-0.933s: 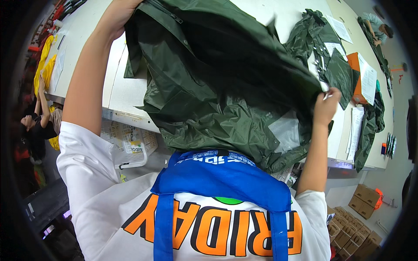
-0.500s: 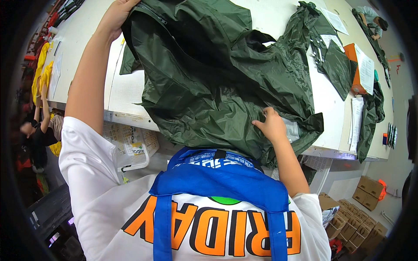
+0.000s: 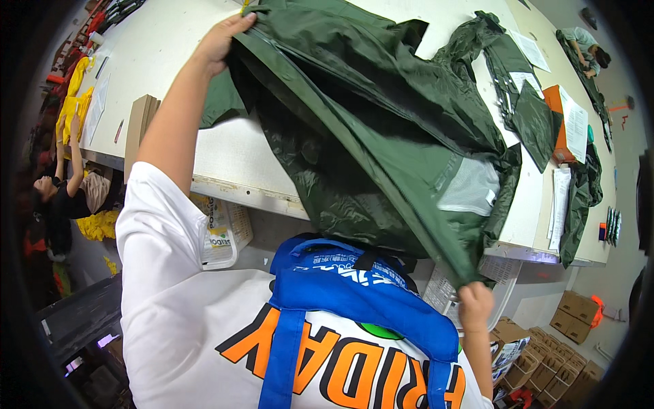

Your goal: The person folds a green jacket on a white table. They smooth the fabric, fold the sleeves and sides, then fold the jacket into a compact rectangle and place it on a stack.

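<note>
A dark green waterproof jacket (image 3: 381, 153) is stretched between my two hands over the front edge of the table. Up at the far left, my left hand (image 3: 225, 42) pinches one end of its front edge. My right hand (image 3: 475, 303) is closed on the other end, low and to the right, past the table edge. A long zip edge runs taut and slanting from hand to hand. Inside the jacket near the right, a pale mesh patch (image 3: 470, 186) shows. Part of the jacket hangs down toward my blue apron (image 3: 340, 279).
More green garments (image 3: 537, 123) lie at the right beside an orange box (image 3: 562, 123) and papers. White baskets (image 3: 228, 232) sit under the table edge. Cardboard cartons (image 3: 545, 354) stand at lower right. Another person handles yellow cloth (image 3: 71, 112) at the left; one more works far right.
My right hand has moved down and right, gripping the jacket's edge and pulling it taut. My left hand has come slightly down and right. The crumpled jacket is now stretched, with the mesh exposed.
</note>
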Demonstrator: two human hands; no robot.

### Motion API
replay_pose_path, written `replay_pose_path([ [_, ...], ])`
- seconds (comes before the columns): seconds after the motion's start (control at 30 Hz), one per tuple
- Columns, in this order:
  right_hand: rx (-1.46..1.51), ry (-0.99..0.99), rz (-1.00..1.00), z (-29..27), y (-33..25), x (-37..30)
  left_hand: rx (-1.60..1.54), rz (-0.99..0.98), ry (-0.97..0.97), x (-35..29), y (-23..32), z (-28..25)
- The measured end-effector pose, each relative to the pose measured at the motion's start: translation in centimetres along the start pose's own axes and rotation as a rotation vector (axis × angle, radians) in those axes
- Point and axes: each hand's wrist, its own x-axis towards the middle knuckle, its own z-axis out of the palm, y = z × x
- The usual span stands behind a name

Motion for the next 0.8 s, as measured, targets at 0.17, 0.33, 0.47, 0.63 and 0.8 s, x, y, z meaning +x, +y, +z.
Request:
replay_pose_path([
  [0.17, 0.603, -0.159, 0.383, 1.4, -1.3, 4.5, 0.221, 0.003, -0.151, -2.7, 1.9, 4.3],
  [0.33, 1.064, 0.148, 0.057, 0.9, -8.1, 22.5, 0.446, 0.034, -0.309, -5.1, 5.5, 6.9],
  [0.47, 1.294, 0.035, 0.091, -1.2, -14.5, 35.2, 0.644, 0.064, -0.378, -6.7, 7.8, 9.9],
  [0.63, 1.371, 0.032, 0.126, -0.6, -15.3, 38.1, 0.783, 0.239, -0.11, -6.9, 7.5, 11.9],
  [0.8, 1.094, 0.068, 0.042, -0.6, -11.5, 34.7, 0.46, 0.27, -0.047, -6.0, 6.5, 11.1],
])
